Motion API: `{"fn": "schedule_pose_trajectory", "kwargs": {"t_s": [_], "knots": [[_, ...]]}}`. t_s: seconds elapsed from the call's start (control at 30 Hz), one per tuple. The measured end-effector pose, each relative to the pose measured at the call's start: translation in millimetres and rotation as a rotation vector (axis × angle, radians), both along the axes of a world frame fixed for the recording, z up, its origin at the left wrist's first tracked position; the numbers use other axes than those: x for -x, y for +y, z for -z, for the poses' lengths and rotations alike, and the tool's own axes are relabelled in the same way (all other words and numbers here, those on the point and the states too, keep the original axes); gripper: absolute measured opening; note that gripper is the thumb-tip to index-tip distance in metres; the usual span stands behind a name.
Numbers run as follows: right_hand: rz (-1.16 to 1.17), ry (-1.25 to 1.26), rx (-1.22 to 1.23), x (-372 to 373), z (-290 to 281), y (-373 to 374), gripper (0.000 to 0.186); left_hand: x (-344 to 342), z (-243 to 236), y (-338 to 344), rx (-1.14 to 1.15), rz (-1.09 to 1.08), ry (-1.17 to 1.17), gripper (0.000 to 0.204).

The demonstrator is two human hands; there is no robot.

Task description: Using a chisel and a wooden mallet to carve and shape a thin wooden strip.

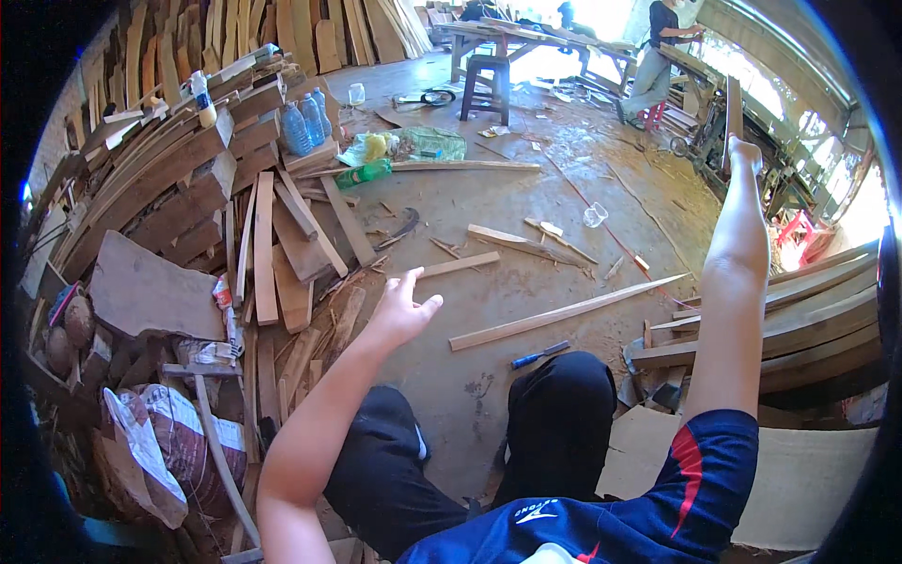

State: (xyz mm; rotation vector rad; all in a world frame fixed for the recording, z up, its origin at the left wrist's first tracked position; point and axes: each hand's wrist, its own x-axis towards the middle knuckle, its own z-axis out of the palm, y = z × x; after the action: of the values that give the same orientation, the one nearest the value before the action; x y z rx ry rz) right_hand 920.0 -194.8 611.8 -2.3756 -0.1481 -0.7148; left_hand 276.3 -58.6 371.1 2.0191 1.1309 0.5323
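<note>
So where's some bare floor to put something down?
Floor between the knees, nearer than the long pointed strip and left of the blue-handled tool. Another patch lies between the far plank and the split wood. It's crowded left of the left hand, with stacked timber.

Left hand (404, 311) loosely splayed; right hand (745, 152) clenched, arm (737, 273) outstretched.

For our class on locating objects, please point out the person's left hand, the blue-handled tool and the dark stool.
Left hand (401, 314): head view, middle of the hand.
Blue-handled tool (527, 360): head view, on its handle.
Dark stool (487, 64): head view, on its seat.
</note>
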Motion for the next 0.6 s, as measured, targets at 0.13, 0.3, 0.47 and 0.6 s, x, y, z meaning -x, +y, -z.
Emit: {"fn": "schedule_pose_trajectory", "kwargs": {"t_s": [0.13, 0.3, 0.47, 0.6], "knots": [[0.049, -0.044, 0.004, 29, 2, 2, 0.055, 5, 12, 6, -0.083, 0.062, 0.164, 0.062], [0.099, -0.063, -0.039, 50, -13, -13, 0.052, 6, -7, -6, 0.117, 0.114, 0.092, 0.064], [0.069, -0.206, -0.058, 69, -8, -12, 0.044, 11, 1, -1, 0.051, 0.105, 0.164, 0.063], [0.063, -0.179, -0.039, 70, -11, -14, 0.042, 8, 0, 0, 0.029, 0.121, 0.192, 0.063]]}}
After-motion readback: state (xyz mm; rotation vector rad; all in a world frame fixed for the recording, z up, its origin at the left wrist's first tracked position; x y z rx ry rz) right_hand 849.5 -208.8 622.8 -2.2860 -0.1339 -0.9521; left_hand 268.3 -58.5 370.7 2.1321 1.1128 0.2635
